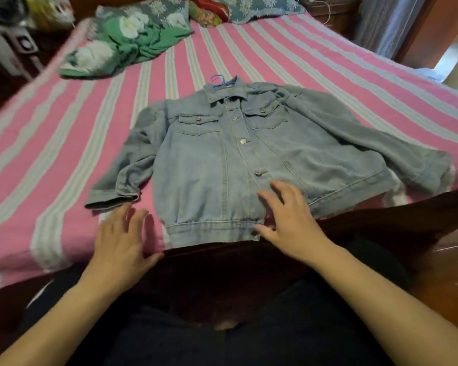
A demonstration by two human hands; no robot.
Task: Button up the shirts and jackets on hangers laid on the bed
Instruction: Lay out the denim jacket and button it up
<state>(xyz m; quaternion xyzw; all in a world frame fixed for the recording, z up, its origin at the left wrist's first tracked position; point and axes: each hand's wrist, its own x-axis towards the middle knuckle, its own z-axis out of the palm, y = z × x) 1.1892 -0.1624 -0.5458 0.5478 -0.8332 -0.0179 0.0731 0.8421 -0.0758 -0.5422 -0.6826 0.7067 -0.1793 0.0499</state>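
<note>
Nearest, both hands are released, fingers spread: left hand [122,239] on the pink-and-white striped bedspread [64,143], right hand [288,217] resting on the hem of the light-blue denim jacket [222,165], probably flattening it. Farther, a blue hanger [218,81] shows at the collar. No legible writing.
</note>
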